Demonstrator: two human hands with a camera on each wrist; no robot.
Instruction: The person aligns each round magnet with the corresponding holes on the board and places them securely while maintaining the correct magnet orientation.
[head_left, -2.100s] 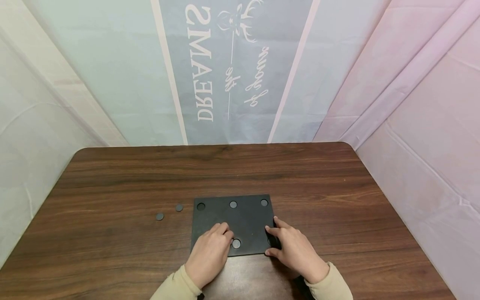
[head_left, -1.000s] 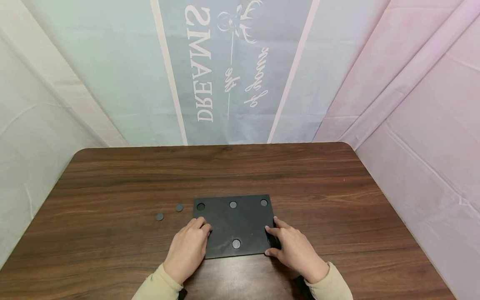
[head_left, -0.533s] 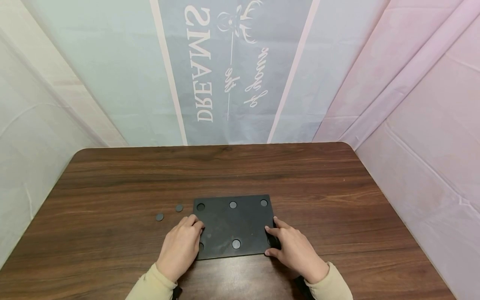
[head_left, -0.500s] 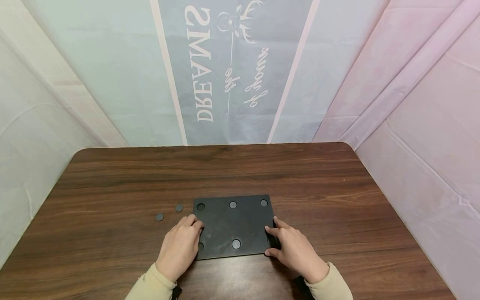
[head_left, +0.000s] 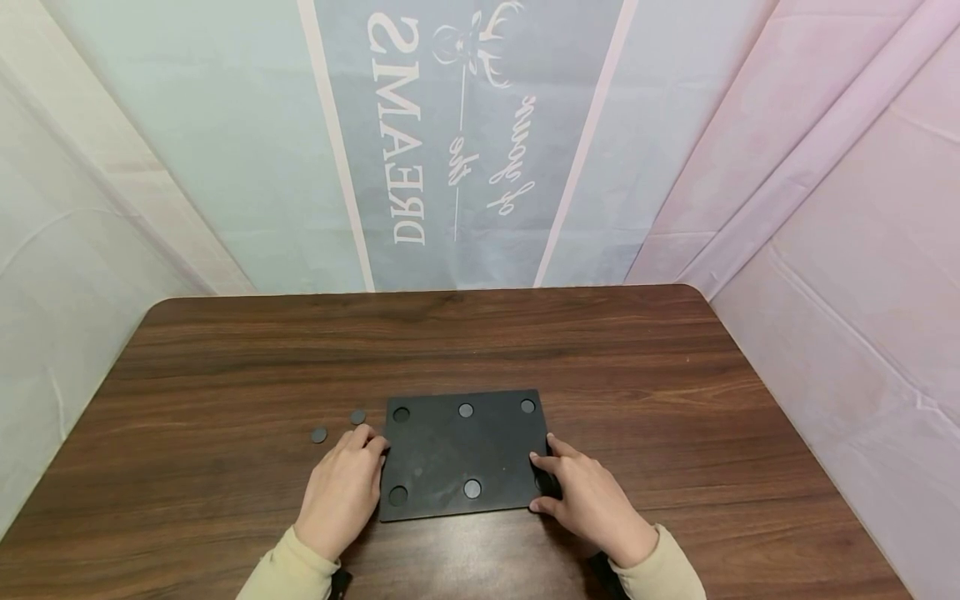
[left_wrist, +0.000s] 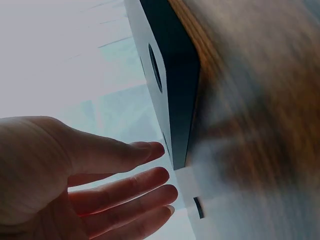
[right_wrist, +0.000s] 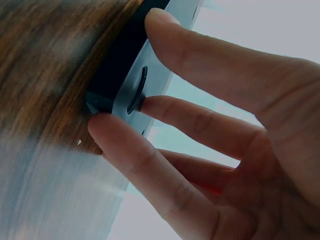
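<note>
A black rectangular board (head_left: pixel 450 450) with round recesses lies flat on the table. Grey discs fill its back-middle, back-right and front-middle recesses, such as this disc (head_left: pixel 472 489); both left recesses are bare. My left hand (head_left: pixel 343 492) is just off the board's left edge, fingers loosely bent with nothing between them in the left wrist view. Its fingertips come close to a loose grey disc (head_left: pixel 358 417); another disc (head_left: pixel 318 435) lies farther left. My right hand (head_left: pixel 588 496) grips the front-right corner, thumb at the near edge, one fingertip at that recess, which is mostly hidden in the head view.
The brown wood-grain table (head_left: pixel 600 350) has rounded far corners. A pale cloth backdrop (head_left: pixel 480 167) with upside-down lettering hangs behind it, and light cloth walls (head_left: pixel 847 333) rise at both sides.
My left hand has slid leftward from beside the front-middle disc, off the board's left edge, uncovering the front-left recess. My right hand has stayed in place at the board's corner.
</note>
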